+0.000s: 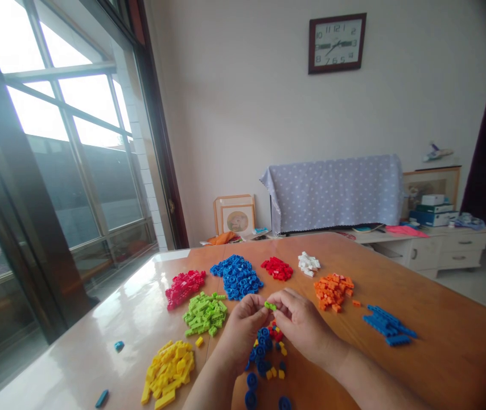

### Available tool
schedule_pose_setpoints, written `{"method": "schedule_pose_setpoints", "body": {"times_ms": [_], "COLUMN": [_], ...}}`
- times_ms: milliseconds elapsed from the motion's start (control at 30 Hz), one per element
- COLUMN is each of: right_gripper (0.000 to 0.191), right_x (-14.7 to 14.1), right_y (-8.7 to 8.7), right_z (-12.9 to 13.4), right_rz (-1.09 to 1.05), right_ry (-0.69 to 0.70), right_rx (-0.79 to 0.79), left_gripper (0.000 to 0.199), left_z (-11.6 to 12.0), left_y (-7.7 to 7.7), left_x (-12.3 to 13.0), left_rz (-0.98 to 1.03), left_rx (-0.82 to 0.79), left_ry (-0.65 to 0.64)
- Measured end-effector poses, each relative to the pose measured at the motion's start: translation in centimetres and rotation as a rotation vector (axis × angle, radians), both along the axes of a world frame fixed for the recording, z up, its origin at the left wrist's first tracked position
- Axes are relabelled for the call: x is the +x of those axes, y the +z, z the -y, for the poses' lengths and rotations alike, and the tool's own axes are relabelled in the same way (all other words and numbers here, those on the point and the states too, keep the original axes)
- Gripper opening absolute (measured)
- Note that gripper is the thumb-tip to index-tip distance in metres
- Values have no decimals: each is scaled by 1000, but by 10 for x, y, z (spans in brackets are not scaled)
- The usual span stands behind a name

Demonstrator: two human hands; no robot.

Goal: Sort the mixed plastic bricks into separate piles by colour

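Observation:
Both hands meet over the middle of the wooden table. My left hand [245, 324] and my right hand [296, 319] pinch a small lime green piece [270, 306] between their fingertips, one from each side. Beneath and between the wrists lie blue round pieces [251, 381] with a few small yellow and red bricks. A lime green pile [205, 313] lies just left of my left hand, and a blue pile [237, 277] sits right behind it. To the right of my right hand is an orange pile [334, 290].
On the table [439, 353] are also a yellow pile [168, 370], a pink pile [185, 287], a red pile [277, 268], white pieces [308, 263] and long blue bricks [388, 324]. A cloth-covered object [332, 193] stands beyond the table.

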State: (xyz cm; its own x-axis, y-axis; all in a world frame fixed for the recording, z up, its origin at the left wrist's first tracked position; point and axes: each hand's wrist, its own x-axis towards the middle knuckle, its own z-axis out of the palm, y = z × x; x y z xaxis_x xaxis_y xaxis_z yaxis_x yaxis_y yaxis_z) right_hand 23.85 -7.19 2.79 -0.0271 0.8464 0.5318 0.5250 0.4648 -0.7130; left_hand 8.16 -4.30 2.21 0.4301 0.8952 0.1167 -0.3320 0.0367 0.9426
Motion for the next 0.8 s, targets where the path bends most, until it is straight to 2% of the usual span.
{"method": "schedule_pose_setpoints", "body": {"times_ms": [400,600,800], "right_gripper": [22,22,19], "right_x": [0,-1,0], "right_y": [-1,-2,-6], "right_z": [1,0,-3], "right_rz": [54,61,-53], "right_ry": [-10,-10,-15], "right_rx": [39,50,-15], "left_gripper": [38,34,32], "left_z": [0,-1,0], "left_y": [2,0,0], "left_x": [0,-2,-2], "left_rz": [-47,-18,-9], "left_rx": [13,14,2], "left_ry": [25,-5,-13]}}
